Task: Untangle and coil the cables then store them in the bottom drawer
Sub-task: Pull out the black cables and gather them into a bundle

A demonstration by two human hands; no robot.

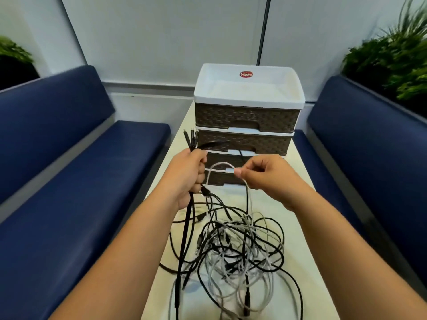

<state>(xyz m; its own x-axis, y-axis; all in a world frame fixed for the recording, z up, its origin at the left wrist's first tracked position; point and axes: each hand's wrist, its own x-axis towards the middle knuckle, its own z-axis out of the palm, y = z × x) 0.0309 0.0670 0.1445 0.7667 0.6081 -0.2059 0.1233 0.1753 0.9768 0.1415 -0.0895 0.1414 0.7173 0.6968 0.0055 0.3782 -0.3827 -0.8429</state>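
Cables [240,245], black and grey mixed, lie in a loose tangle on the near half of the table [298,232], directly below both hands. Left hand [189,176] is closed in a fist around a bundle of black cable ends; connector tips project above the fist and the strands hang down into the tangle. Right hand [265,174] pinches a grey cable loop [219,166] between thumb and fingertips, raised clear of the pile.

Fault risk: the grey strand passes through several black loops. Pulling it upward while the left hand holds the black ends taut would likely tighten the knot rather than free it. A dragged connector could also snag.

Drawer unit [248,121], brown weave fronts with a white top tray, stands at the far end of the table. All drawers appear closed, including the bottom drawer [219,179].

Blue benches [76,181] flank the narrow pale table; plants [392,58] sit behind them, with white wall panels beyond.
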